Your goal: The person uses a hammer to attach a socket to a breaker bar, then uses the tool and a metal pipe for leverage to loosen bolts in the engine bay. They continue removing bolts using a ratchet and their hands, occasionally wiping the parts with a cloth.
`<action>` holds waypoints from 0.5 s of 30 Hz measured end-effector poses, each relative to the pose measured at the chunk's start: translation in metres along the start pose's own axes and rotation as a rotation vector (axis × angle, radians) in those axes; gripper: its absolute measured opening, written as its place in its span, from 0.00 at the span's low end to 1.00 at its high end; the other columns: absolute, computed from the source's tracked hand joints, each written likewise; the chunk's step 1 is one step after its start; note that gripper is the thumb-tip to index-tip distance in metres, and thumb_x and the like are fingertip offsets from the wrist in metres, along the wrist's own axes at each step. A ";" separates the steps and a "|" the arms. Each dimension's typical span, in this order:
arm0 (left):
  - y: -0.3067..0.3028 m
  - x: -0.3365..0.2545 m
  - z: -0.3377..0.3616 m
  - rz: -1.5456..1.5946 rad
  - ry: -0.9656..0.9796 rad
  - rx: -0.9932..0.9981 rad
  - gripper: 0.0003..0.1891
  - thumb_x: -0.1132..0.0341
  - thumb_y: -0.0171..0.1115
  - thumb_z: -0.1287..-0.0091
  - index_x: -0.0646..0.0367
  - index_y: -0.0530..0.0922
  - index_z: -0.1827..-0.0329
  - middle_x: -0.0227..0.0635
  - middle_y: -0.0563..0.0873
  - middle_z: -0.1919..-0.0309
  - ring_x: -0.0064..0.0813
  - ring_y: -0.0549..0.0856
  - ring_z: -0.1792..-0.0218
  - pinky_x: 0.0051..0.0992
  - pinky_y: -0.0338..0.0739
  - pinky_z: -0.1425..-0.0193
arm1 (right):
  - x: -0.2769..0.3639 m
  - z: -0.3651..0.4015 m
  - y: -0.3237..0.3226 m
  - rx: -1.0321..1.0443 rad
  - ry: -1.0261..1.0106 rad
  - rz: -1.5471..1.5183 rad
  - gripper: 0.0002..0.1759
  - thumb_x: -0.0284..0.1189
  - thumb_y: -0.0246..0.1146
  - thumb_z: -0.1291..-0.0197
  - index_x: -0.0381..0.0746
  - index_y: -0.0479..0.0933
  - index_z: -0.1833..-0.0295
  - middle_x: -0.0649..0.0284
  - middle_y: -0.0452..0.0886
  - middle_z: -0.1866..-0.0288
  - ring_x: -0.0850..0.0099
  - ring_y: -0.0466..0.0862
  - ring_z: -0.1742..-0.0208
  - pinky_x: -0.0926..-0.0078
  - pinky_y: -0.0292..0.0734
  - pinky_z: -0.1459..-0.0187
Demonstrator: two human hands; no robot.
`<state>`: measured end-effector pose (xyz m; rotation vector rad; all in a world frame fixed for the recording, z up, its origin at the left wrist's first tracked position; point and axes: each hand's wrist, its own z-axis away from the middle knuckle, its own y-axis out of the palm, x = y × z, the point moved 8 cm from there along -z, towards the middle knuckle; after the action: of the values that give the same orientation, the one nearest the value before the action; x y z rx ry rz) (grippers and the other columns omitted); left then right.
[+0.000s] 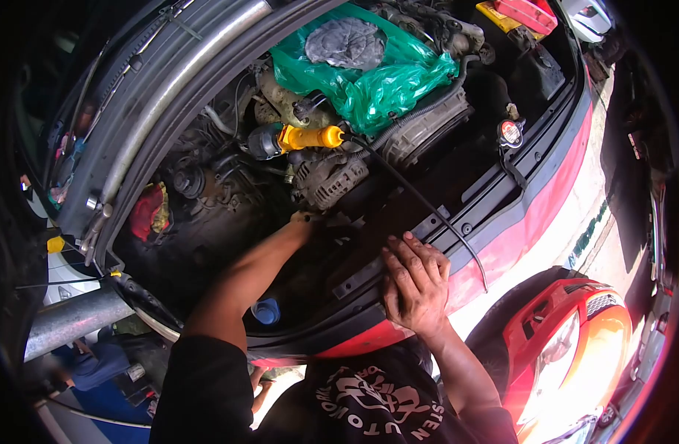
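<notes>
My left hand [304,219] reaches down into the engine bay, just below the alternator [330,181]; its fingers are mostly hidden there, and what they touch cannot be made out. My right hand [419,283] lies on the front edge of the bay, over the black trim [361,280] and red bodywork. Its fingers are stretched out and hold nothing. Above the alternator lies a yellow and grey power tool [298,138]. A black cord or hose [417,194] runs from its end, past my right hand, over the front edge.
A green plastic bag [376,92] with a grey cloth [344,42] covers part of the engine. A radiator cap [510,133], blue cap [265,311] and red cloth [148,212] sit around the bay. A detached red bumper [524,348] stands right. Another person [99,366] is lower left.
</notes>
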<state>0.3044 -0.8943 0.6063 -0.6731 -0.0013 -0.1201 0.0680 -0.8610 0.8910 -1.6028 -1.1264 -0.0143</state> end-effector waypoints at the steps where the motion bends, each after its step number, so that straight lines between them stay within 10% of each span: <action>1: 0.003 0.001 0.010 0.008 0.012 0.004 0.22 0.67 0.57 0.31 0.54 0.79 0.33 0.43 0.89 0.48 0.44 0.90 0.49 0.42 0.89 0.54 | 0.000 0.000 0.000 -0.001 0.002 -0.002 0.26 0.24 0.67 0.52 0.36 0.82 0.42 0.56 0.83 0.36 0.60 0.80 0.31 0.59 0.67 0.33; 9: 0.006 0.026 0.077 0.142 0.108 -0.001 0.23 0.68 0.57 0.32 0.55 0.78 0.32 0.44 0.89 0.48 0.45 0.90 0.49 0.41 0.89 0.54 | 0.002 0.000 -0.001 -0.018 -0.006 0.007 0.26 0.22 0.66 0.52 0.36 0.83 0.42 0.56 0.83 0.37 0.59 0.80 0.32 0.58 0.68 0.33; 15: -0.008 0.037 0.133 0.265 0.092 0.061 0.38 0.68 0.55 0.32 0.48 0.55 0.17 0.53 0.89 0.61 0.51 0.90 0.60 0.49 0.85 0.51 | 0.006 -0.001 0.001 -0.020 -0.017 0.031 0.26 0.22 0.65 0.52 0.36 0.82 0.42 0.55 0.83 0.37 0.57 0.79 0.32 0.55 0.68 0.33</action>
<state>0.3450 -0.8213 0.7168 -0.6012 0.1711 0.1034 0.0723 -0.8575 0.8937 -1.6403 -1.1175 0.0079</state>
